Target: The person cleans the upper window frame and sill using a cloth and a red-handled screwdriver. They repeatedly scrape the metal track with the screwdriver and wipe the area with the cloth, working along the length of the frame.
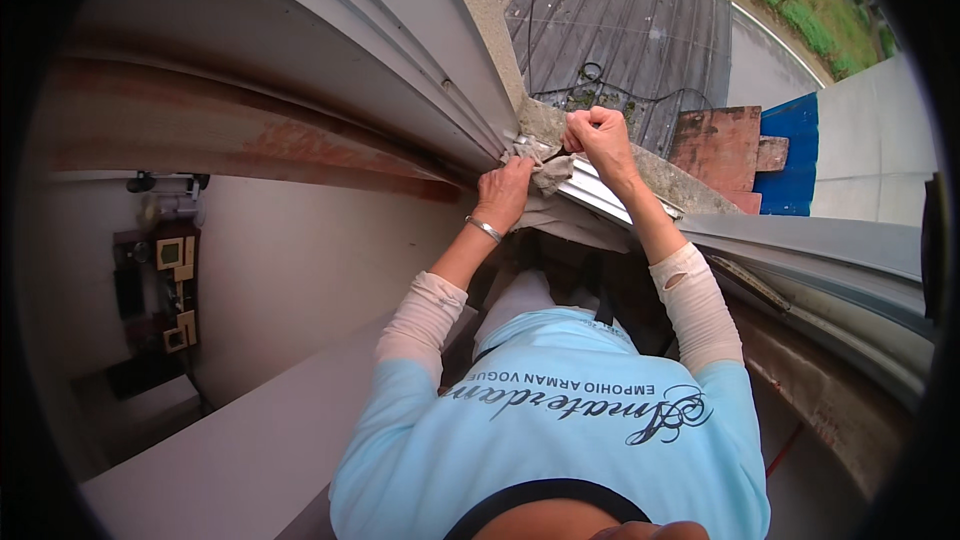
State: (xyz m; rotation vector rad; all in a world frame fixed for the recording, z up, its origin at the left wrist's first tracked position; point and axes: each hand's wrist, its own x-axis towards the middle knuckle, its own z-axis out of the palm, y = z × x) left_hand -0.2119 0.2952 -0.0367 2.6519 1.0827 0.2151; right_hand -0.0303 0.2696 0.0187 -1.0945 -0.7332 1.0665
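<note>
At the window's inner corner, my left hand (505, 190) is closed on a grey, crumpled rag (552, 175). The rag is bunched over the end of the white window track (600, 192), against the frame. Just beyond it and to the right, my right hand (601, 143) makes a fist above the track and the sill. A small dark bit shows below this fist, next to the rag; what the fingers hold is hidden. A pale cloth (575, 223) hangs below the track on the inner side.
A grey window frame (440, 60) rises on the left, and a sliding sash (820, 245) lies to the right. Outside the rough concrete sill (685, 185) are a corrugated roof (620, 20), a loose black cable, reddish slabs (715, 150) and a blue sheet (790, 155).
</note>
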